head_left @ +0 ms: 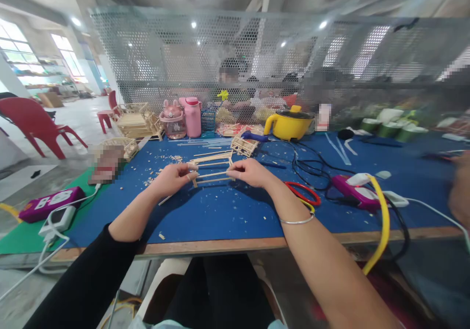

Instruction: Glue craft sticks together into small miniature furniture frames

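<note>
Between my hands, just over the blue tabletop, is a small frame of thin wooden sticks. My left hand pinches its left end between thumb and fingers. At the right end, my right hand grips it with thumb and forefinger. Several loose sticks lie just behind the frame. A blue glue gun rests beside another small stick structure, behind my right hand. Wood scraps are scattered near my left hand.
A yellow electric pot, a pink flask and a rabbit-shaped jar stand at the back. Right are black cables, a red ring and a purple power strip. Stick structures stand back left. A co-worker's hand shows far right.
</note>
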A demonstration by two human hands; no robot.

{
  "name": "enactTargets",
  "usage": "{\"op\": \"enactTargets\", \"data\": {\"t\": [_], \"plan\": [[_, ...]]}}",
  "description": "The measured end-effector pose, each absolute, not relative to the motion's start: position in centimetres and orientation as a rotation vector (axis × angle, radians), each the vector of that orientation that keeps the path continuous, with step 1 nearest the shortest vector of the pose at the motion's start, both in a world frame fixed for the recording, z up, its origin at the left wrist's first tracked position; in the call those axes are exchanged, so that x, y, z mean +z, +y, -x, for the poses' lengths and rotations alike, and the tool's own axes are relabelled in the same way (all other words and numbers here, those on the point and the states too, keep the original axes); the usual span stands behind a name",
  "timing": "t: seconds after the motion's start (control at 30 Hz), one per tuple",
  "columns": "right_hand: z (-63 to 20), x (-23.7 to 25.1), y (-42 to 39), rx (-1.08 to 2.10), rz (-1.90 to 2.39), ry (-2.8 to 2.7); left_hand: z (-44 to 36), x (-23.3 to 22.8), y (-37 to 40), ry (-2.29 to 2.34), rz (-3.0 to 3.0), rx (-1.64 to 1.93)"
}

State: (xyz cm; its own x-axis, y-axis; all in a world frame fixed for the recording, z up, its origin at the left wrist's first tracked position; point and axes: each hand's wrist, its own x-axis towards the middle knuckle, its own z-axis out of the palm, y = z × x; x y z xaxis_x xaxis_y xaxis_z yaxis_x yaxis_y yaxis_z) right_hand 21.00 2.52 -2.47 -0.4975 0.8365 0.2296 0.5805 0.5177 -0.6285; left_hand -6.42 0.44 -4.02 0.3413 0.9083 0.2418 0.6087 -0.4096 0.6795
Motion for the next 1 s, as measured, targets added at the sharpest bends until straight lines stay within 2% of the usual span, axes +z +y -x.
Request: {"op": "enactTargets", "data": {"t": [0.2,0.4,0.5,0.6,0.8,1.0], "plan": [[-20.5,-1.6,2.1,0.65,1.077,-1.999,5.1,-3.5,-0.3,1.261,-1.971,1.295],[-19.7,-1.6,2.0,0.918,1.024,-1.547,3.6,-3.4,-2.6,1.352,-1.804,1.844],[-18.9,-1.5,1.6,1.069,0.94,-1.357,2.1,-3.9,-2.9,1.297,-1.891,1.629],[-18.1,-1.5,1.1,1.163,0.887,-1.398,0.0,-4.3,-2.5,1.123,-1.784,1.377],[-16.9,-1.6,0.1,1.214,0.781,-1.481,-2.5,-3.7,-2.1,0.87,-1.446,1.414],[-16.3,-1.6,-0.3,1.195,0.8,-1.522,-2.1,-3.5,-2.3,0.878,-1.354,1.451]]}}
